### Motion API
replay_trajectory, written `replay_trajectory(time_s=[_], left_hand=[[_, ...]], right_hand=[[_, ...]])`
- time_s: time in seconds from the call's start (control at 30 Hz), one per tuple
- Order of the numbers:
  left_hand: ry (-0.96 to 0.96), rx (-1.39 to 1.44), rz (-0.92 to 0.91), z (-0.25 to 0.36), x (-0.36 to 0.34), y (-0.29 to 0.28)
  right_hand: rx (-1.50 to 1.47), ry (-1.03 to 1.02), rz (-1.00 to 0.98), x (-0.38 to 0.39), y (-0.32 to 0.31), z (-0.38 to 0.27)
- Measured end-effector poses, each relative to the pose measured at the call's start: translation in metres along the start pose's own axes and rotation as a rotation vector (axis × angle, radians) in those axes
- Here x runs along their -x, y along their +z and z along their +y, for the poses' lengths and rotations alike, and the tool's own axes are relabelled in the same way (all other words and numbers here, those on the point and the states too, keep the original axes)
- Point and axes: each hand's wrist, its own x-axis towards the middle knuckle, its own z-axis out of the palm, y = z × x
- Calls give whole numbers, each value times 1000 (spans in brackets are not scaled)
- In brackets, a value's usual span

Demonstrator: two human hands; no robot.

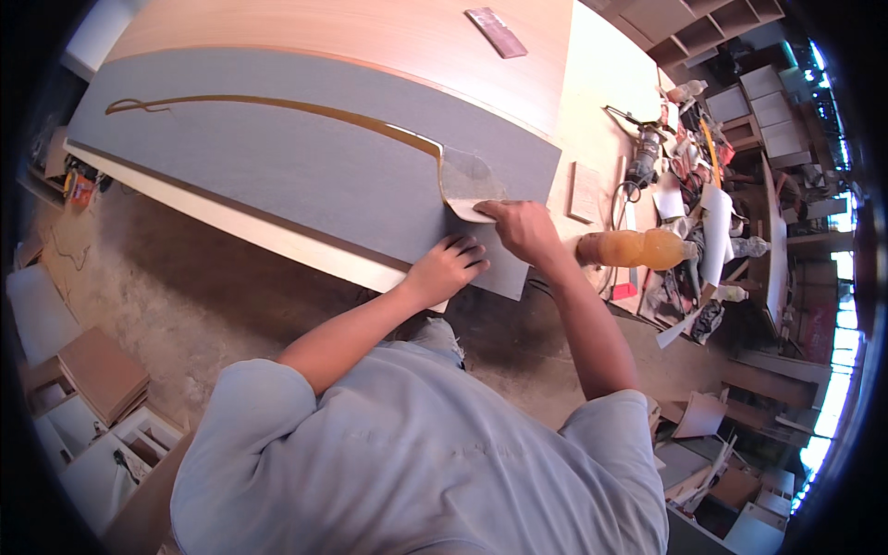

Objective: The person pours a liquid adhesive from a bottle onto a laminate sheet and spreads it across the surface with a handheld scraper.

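Note:
A large grey panel (277, 153) lies on the workbench. Along its top runs a long, thin brownish-yellow strip (305, 106), looped at its far left end. Its right end bends toward me into a broad, pale, thin curled piece (472, 185); whether the two are one piece I cannot tell. My right hand (523, 231) pinches that piece's near edge, fingers closed on it. Close by on the left, my left hand (449, 271) rests on the panel's near edge, fingers spread a little and bent, with nothing visible in them.
Beyond the panel is a wood-toned board (370, 32) bearing a small flat brownish piece (496, 32). At the right stand an orange-filled bottle (634, 249), a small wood block (584, 192), a power tool (646, 157) and cluttered tools. Stacked boards (104, 375) lie at lower left.

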Motion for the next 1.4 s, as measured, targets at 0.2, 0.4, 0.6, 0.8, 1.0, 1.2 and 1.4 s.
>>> replay_trajectory(time_s=[0.2, 0.4, 0.6, 0.8, 1.0, 1.2, 1.4], left_hand=[[-79, -23, -55, 14, -12, -13], [-153, -78, -161, 23, -23, -21], [-189, -57, -225, 26, -30, -33], [-199, -41, -277, 29, -38, -41], [-204, -38, -288, 28, -37, -39], [-209, -28, -287, 26, -35, -33], [-212, -32, -255, 24, -31, -29]], right_hand=[[126, 138, 229, -6, -46, 76], [175, 168, 168, -22, 6, 103], [95, 176, 238, -15, 7, 107], [150, 177, 291, -18, 21, 128], [110, 174, 340, -22, 31, 131], [-79, 97, 155, 5, -2, 152], [-72, 2, 52, 9, -64, 108]])
